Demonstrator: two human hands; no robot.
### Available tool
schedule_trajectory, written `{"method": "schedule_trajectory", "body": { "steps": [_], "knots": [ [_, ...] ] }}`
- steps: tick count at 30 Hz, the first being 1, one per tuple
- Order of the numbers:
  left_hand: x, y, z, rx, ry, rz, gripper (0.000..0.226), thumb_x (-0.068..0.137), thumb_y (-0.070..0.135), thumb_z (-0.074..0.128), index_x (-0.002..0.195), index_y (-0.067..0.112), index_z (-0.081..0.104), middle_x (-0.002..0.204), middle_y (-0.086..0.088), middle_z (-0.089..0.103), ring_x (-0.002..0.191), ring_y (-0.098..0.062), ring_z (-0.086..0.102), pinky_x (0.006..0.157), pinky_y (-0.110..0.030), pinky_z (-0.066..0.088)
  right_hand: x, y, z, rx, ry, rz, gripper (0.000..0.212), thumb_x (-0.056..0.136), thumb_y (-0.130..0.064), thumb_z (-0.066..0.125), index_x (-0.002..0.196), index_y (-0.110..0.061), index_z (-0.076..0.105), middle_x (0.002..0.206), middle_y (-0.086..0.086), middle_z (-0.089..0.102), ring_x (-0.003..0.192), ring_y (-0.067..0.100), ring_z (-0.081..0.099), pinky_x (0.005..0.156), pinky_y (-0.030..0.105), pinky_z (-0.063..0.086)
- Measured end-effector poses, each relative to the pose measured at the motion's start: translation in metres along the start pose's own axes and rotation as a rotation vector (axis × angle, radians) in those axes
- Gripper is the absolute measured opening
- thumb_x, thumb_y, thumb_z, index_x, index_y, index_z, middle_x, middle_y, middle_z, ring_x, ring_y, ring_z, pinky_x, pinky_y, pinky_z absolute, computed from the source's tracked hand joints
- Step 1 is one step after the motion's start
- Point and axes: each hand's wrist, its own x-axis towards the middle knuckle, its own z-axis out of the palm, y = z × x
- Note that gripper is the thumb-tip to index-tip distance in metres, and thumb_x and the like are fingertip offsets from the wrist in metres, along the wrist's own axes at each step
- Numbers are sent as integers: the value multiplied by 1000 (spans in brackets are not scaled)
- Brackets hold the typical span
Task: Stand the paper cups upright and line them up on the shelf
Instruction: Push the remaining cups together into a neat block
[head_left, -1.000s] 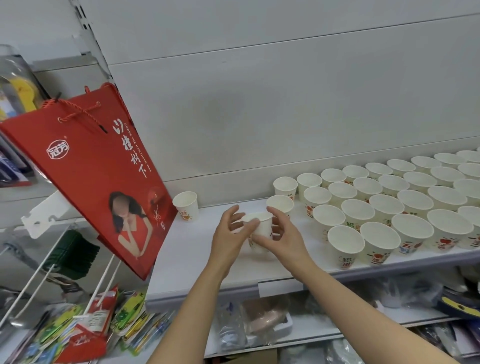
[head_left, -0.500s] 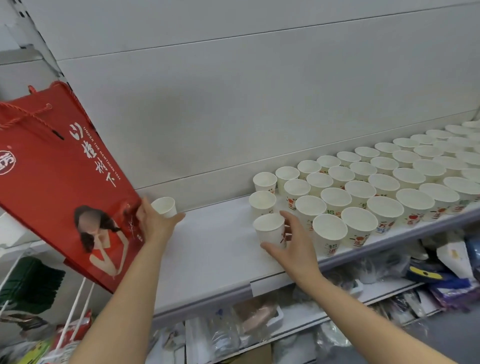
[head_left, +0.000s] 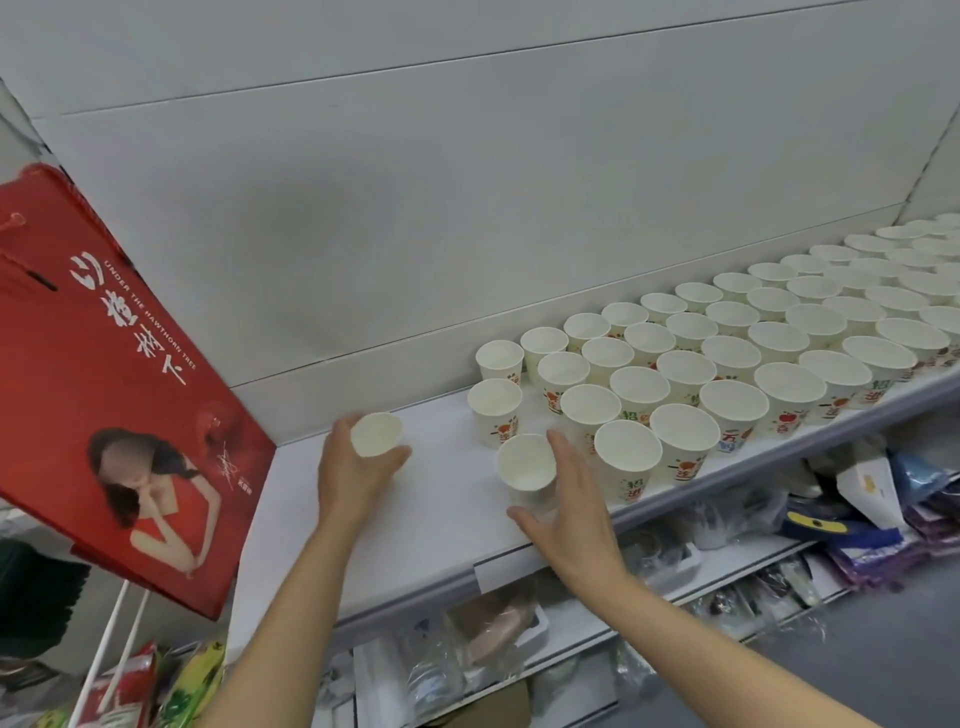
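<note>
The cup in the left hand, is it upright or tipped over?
Upright: the cup in the left hand shows its open round mouth facing up.

The left hand (head_left: 358, 467) covers the wall of the paper cup (head_left: 376, 434) it holds; only the rim shows. The rows of cups (head_left: 779, 332) run off the right edge, uncounted. Their print is illegible. The red bag (head_left: 119, 395) is cut at the left edge. Goods under the shelf (head_left: 447, 525) are blurred.

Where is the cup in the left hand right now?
In the head view, the cup sits in the left hand over the shelf, left of the cup rows, beside the red bag.
</note>
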Motion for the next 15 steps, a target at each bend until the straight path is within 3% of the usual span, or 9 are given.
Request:
{"method": "schedule_trajectory", "body": {
  "steps": [4,8,10,12,15],
  "knots": [
    [-40,17,12,28,-80,53,81,70,36,84,140,24,43,140,3,47,125,-20,47,100,-32,39,-7,1,-13,-91,9,-213,89,78,-18,74,149,-18,20,157,-1,19,144,12,15,115,22,12],
    [-64,26,18,53,-90,73,79,69,38,84,137,28,45,139,6,48,123,-17,48,98,-30,40,18,5,-48,-179,15,-421,72,71,-1,67,137,-17,44,142,-1,45,135,22,33,112,37,29],
    [-71,30,17,69,-85,73,78,69,39,84,136,28,45,138,7,49,122,-17,48,97,-29,40,40,7,-60,-267,-77,-523,65,67,3,65,127,-18,54,132,-2,55,130,26,40,104,41,33],
    [-76,34,18,76,-108,69,80,68,41,84,137,28,45,138,6,48,124,-16,47,97,-27,39,58,5,-68,-367,-259,-519,52,72,-1,64,121,-22,60,127,-2,60,130,23,42,103,40,27],
    [-75,49,14,57,-137,75,82,70,55,79,140,30,44,144,6,43,132,-15,39,110,-34,33,74,6,-73,-442,-424,-506,28,82,-14,65,108,-26,69,118,-1,64,122,17,48,105,34,17]
  ]
}}
